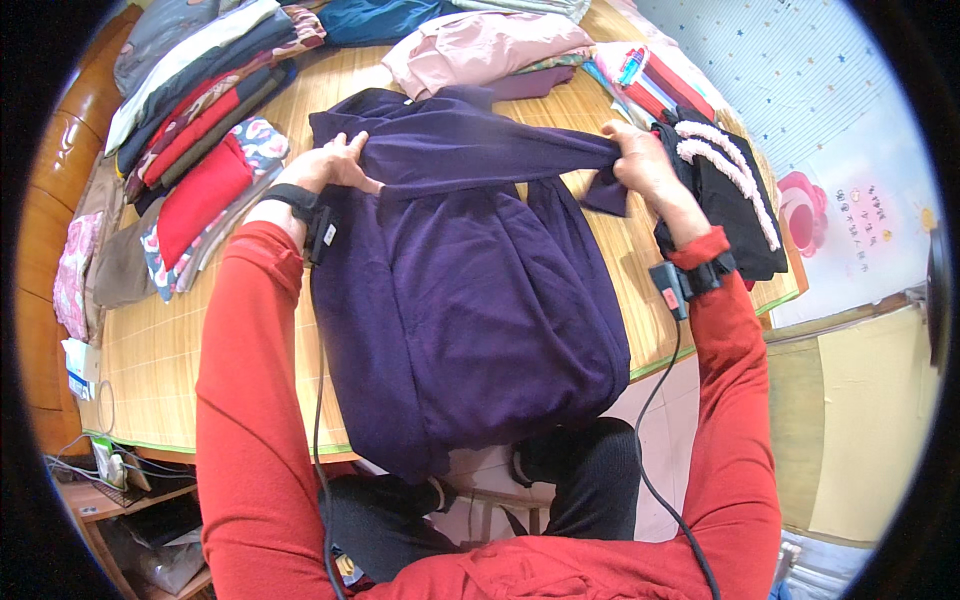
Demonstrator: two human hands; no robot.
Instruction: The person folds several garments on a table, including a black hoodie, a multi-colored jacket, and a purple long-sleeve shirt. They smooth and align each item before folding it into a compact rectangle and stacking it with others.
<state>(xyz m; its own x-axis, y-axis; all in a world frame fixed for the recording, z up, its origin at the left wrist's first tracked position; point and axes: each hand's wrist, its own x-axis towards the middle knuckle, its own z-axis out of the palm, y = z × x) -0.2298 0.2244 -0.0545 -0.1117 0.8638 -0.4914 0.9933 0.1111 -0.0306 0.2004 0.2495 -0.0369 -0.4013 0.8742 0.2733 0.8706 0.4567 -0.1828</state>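
Observation:
A dark purple long-sleeved garment (487, 315) lies spread before me, its lower end hanging over the near edge of the bed mat. One sleeve (487, 154) stretches across its upper part, creased along its length. My right hand (637, 157) grips that sleeve near its end, and the cuff (606, 196) dangles below the fist. At the other side, my left hand (337, 163) rests on the cloth near the shoulder, thumb and fingers spread apart. Whether some fabric is pinched under the left fingertips is hard to see.
Folded clothes (202, 127) are stacked at the left, beside a red folded garment (206, 202). Pink clothing (487, 49) lies beyond the purple garment. Black clothing with fluffy pink trim (731, 195) sits at the right. Cables run from both wrist-worn devices (667, 289).

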